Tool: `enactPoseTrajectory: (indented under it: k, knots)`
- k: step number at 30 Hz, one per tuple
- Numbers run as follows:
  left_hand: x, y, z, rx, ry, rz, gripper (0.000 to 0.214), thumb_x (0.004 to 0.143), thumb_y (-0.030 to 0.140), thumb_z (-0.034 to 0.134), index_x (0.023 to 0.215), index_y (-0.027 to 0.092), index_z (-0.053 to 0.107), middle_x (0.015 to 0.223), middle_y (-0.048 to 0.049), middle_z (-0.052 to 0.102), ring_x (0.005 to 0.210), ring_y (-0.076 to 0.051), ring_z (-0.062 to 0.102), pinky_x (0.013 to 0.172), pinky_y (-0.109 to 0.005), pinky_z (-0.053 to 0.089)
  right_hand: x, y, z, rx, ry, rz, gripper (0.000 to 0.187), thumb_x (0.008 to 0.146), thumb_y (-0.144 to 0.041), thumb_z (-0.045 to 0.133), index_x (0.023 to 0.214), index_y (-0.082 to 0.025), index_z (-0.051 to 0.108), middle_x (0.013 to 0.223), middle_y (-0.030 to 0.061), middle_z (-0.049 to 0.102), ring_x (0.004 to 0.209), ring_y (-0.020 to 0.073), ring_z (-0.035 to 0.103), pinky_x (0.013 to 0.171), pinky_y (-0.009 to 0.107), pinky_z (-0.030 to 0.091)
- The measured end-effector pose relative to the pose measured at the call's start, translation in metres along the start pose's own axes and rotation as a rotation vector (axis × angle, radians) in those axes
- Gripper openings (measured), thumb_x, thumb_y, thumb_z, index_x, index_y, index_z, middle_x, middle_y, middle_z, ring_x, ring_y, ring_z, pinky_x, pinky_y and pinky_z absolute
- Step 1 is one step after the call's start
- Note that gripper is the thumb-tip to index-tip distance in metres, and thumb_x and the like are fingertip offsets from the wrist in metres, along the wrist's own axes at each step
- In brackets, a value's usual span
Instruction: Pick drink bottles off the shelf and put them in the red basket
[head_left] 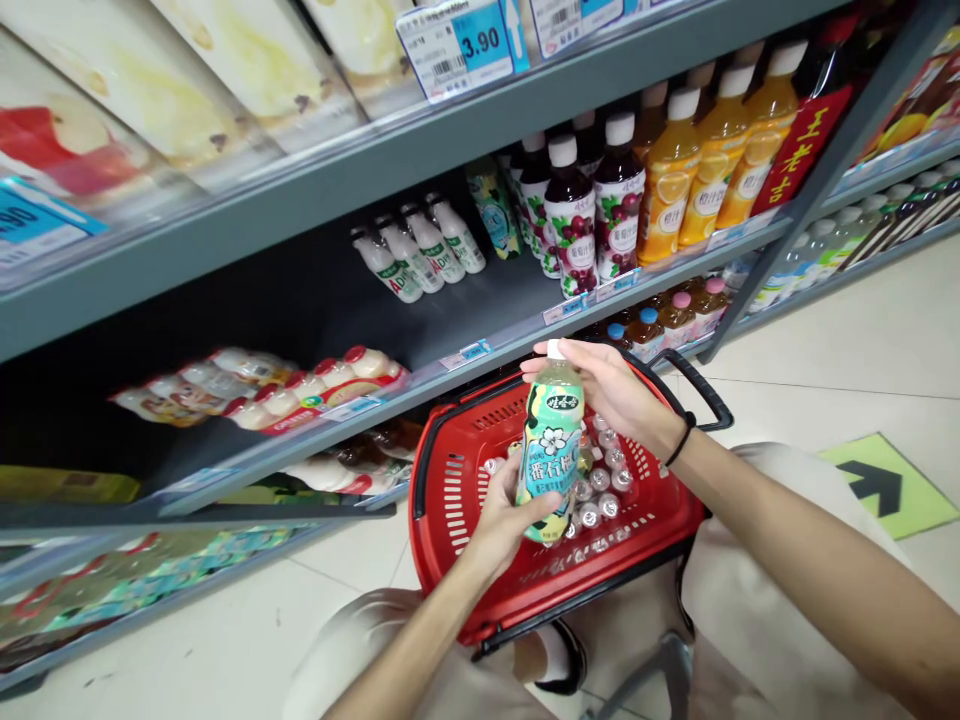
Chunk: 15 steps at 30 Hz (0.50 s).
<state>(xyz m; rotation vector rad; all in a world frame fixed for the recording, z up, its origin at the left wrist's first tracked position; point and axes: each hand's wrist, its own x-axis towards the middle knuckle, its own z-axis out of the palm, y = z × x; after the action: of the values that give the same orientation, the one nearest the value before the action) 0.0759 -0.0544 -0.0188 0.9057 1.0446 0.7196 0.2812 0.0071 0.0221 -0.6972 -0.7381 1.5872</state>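
Note:
A green juice bottle [551, 440] with a white cap is held tilted above the red shopping basket [480, 590]. My left hand [502, 515] is closed around its lower part, thumb across the front. At the top, my right hand [604, 385] has its thumb by the cap and its fingers behind the neck, closed loosely there. Inside the basket, several small bottles [600, 490] with shiny tops stand partly hidden beneath the juice bottle.
Grey shelving [480, 370] runs along the left and front. It bears small white bottles [420, 250], grape juice bottles [574, 220], orange juice bottles [671, 180] and shrink-wrapped drinks [322, 390]. The basket's black handle [709, 395] sticks out right. A green arrow sign [892, 485] marks the floor.

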Motion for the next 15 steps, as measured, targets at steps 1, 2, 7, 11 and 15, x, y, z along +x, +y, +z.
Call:
enactPoseTrajectory:
  k: [1, 2, 7, 11, 15]
  knots:
    - [-0.001, 0.002, 0.000, -0.031, -0.009, -0.021, 0.075, 0.055, 0.038, 0.099, 0.119, 0.017, 0.066, 0.119, -0.0111, 0.074, 0.109, -0.029, 0.071, 0.098, -0.037, 0.056, 0.001, 0.001, -0.001, 0.011, -0.001, 0.000, 0.039, 0.089, -0.049, 0.075, 0.110, -0.016, 0.073, 0.110, 0.0112, 0.077, 0.104, 0.0235, 0.074, 0.091, 0.036, 0.058]
    - [-0.002, 0.004, 0.001, -0.059, -0.021, -0.039, 0.072, 0.056, 0.038, 0.098, 0.117, 0.016, 0.067, 0.116, -0.0113, 0.075, 0.107, -0.030, 0.071, 0.096, -0.038, 0.057, 0.002, 0.001, -0.002, 0.026, 0.000, -0.001, 0.038, 0.089, -0.049, 0.074, 0.109, -0.016, 0.073, 0.110, 0.0112, 0.077, 0.104, 0.0238, 0.074, 0.092, 0.037, 0.058]
    - [-0.005, 0.010, -0.001, -0.163, -0.050, -0.061, 0.066, 0.066, 0.048, 0.092, 0.117, 0.014, 0.067, 0.112, -0.0146, 0.075, 0.106, -0.033, 0.072, 0.089, -0.041, 0.059, 0.008, 0.001, -0.005, 0.107, 0.009, 0.000, 0.035, 0.088, -0.049, 0.070, 0.102, -0.016, 0.075, 0.109, 0.0108, 0.078, 0.113, 0.0269, 0.071, 0.099, 0.042, 0.056]
    - [-0.003, 0.012, -0.005, -0.228, -0.098, -0.101, 0.064, 0.075, 0.055, 0.083, 0.120, 0.013, 0.068, 0.108, -0.0154, 0.076, 0.096, -0.032, 0.074, 0.082, -0.040, 0.060, 0.009, -0.001, -0.007, 0.173, -0.023, 0.021, 0.032, 0.086, -0.046, 0.069, 0.101, -0.018, 0.074, 0.111, 0.0089, 0.078, 0.122, 0.0287, 0.067, 0.102, 0.044, 0.055]
    - [-0.005, 0.013, -0.006, -0.334, -0.163, -0.162, 0.061, 0.084, 0.062, 0.071, 0.115, 0.010, 0.072, 0.103, -0.0153, 0.076, 0.077, -0.026, 0.072, 0.068, -0.034, 0.058, 0.005, -0.002, -0.005, 0.225, -0.069, 0.052, 0.037, 0.089, -0.044, 0.061, 0.110, -0.016, 0.073, 0.116, 0.0109, 0.076, 0.122, 0.0290, 0.067, 0.103, 0.044, 0.054]
